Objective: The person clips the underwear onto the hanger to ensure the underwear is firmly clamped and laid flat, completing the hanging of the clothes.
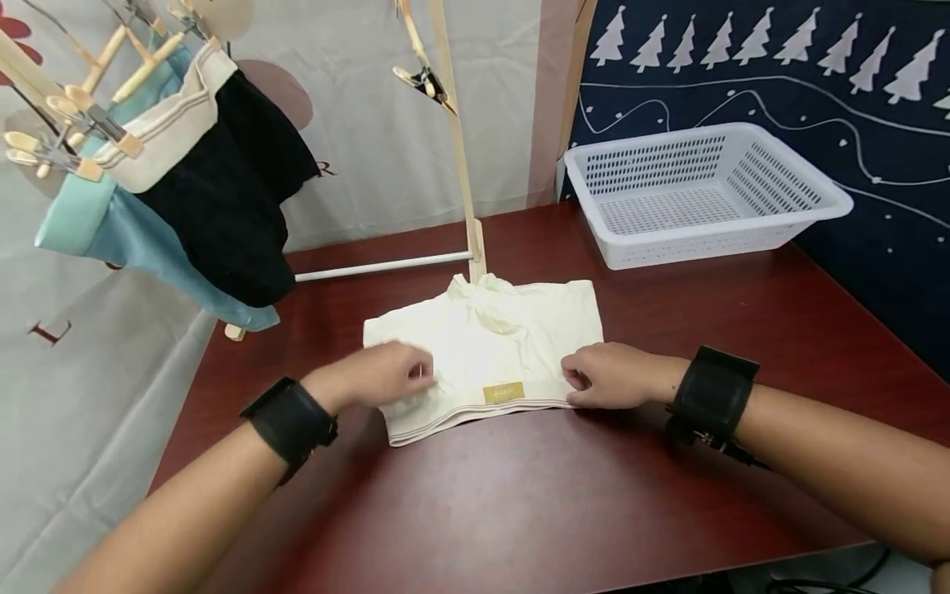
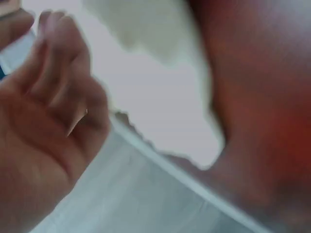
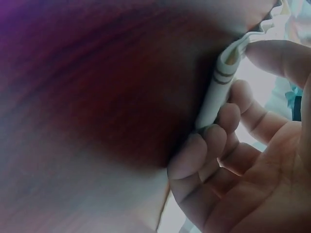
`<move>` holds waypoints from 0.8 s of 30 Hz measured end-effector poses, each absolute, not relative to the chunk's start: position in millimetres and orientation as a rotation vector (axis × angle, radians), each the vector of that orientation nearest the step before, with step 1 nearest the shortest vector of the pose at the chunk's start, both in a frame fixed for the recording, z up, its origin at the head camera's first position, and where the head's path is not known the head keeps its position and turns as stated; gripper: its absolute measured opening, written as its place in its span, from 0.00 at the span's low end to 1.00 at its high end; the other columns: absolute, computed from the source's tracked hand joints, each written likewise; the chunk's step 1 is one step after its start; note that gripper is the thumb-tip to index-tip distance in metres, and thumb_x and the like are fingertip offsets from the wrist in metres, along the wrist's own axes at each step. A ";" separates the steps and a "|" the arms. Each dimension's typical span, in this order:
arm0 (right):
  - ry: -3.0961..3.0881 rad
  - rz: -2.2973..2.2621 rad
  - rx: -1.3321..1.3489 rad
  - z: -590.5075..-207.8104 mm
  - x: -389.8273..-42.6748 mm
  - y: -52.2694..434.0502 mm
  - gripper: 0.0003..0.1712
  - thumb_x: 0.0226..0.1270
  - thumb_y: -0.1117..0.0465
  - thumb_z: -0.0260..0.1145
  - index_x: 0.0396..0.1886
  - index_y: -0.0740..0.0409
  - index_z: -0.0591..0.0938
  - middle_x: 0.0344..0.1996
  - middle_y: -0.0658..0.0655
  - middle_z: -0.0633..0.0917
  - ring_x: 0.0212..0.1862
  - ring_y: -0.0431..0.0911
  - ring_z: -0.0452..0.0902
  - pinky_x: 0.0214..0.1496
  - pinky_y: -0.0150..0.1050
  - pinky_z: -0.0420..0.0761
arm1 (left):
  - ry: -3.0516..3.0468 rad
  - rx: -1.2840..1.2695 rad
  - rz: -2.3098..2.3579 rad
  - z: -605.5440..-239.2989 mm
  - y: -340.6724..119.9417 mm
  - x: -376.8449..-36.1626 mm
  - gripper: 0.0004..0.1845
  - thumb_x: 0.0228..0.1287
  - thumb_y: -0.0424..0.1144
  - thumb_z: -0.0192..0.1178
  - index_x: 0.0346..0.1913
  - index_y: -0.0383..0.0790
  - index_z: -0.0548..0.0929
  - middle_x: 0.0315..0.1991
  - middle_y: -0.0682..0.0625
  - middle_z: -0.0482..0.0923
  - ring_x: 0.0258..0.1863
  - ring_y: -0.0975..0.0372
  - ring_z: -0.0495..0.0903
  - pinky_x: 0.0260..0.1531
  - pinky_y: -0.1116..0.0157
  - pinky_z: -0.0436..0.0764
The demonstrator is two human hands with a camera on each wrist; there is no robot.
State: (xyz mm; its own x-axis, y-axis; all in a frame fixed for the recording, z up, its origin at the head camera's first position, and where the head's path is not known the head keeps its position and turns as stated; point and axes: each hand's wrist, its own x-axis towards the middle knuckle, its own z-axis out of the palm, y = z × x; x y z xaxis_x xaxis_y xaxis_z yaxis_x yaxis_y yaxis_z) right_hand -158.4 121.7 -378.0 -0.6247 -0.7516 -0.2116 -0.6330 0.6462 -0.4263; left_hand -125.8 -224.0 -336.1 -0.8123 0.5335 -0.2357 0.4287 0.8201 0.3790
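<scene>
Cream underpants (image 1: 482, 346) lie on the table, waistband and gold label (image 1: 503, 393) toward me, fabric bunched at the far edge. Over their left part is my left hand (image 1: 382, 373), blurred. In the left wrist view its fingers (image 2: 68, 58) curl loosely beside the pale cloth, with nothing visible between them. My right hand (image 1: 619, 375) is at the right end of the waistband. The right wrist view shows its thumb (image 3: 277, 58) and fingertips (image 3: 189, 155) around the folded waistband end (image 3: 218, 92), pinching it.
A white perforated basket (image 1: 616, 252) stands at the back right. At the left, black and blue garments (image 1: 230, 181) hang from wooden clips. A wooden post (image 1: 463, 165) with a white rod (image 1: 382, 267) rises behind the underpants; another clip (image 1: 426, 82) dangles near it.
</scene>
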 end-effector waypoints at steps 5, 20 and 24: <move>2.481 -0.431 -1.076 -380.8 -159.3 120.8 0.14 0.60 0.58 0.65 0.20 0.48 0.70 0.18 0.44 0.66 0.25 0.37 0.62 0.31 0.32 0.65 | 3.026 0.628 0.753 -278.4 -222.3 -172.5 0.11 0.74 0.42 0.55 0.34 0.43 0.82 0.25 0.52 0.76 0.25 0.60 0.72 0.33 0.62 0.72; 2.456 -0.470 -1.065 -378.9 -157.7 122.0 0.14 0.60 0.58 0.65 0.20 0.48 0.70 0.17 0.43 0.67 0.24 0.37 0.64 0.30 0.31 0.64 | 2.505 0.217 2.057 -131.5 -183.8 -238.1 0.22 0.78 0.55 0.43 0.39 0.41 0.78 0.22 0.52 0.68 0.16 0.63 0.59 0.18 0.69 0.57; 2.471 -0.466 -1.062 -378.8 -156.9 123.2 0.14 0.60 0.57 0.66 0.20 0.47 0.70 0.17 0.43 0.67 0.24 0.37 0.64 0.30 0.31 0.64 | 2.350 0.234 2.099 -123.4 -171.5 -241.2 0.19 0.76 0.53 0.50 0.36 0.39 0.75 0.17 0.54 0.61 0.14 0.64 0.54 0.17 0.69 0.51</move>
